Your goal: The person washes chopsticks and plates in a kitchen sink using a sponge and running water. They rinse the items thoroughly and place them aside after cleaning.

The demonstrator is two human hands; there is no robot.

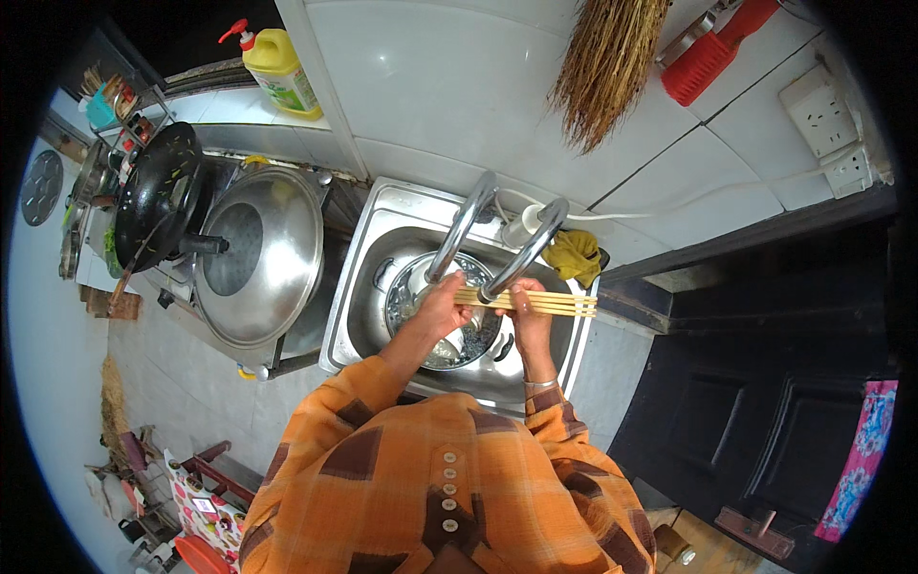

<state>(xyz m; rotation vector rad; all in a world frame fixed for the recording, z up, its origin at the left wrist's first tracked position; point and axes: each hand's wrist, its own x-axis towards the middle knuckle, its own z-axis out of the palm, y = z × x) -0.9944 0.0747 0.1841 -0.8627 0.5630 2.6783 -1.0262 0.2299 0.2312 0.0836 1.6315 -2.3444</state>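
Several light wooden chopsticks [556,303] lie side by side across my two hands, over a steel sink [369,326]. My left hand [441,308] is closed round their left end, and my right hand [529,312] grips them near the middle, their tips pointing right. Two chrome faucet pipes [465,226] reach over the basin, one passing in front of the chopsticks. Below my hands a round metal pot [490,348] stands in the sink, holding water and white dishes [450,344], partly hidden by my left hand.
An olive cloth [574,257] lies at the sink's back right corner. To the left are a large domed steel lid [287,258] and a tilted black wok [154,194]. A yellow pump bottle [280,72] stands on the ledge. A straw brush [609,64] hangs above.
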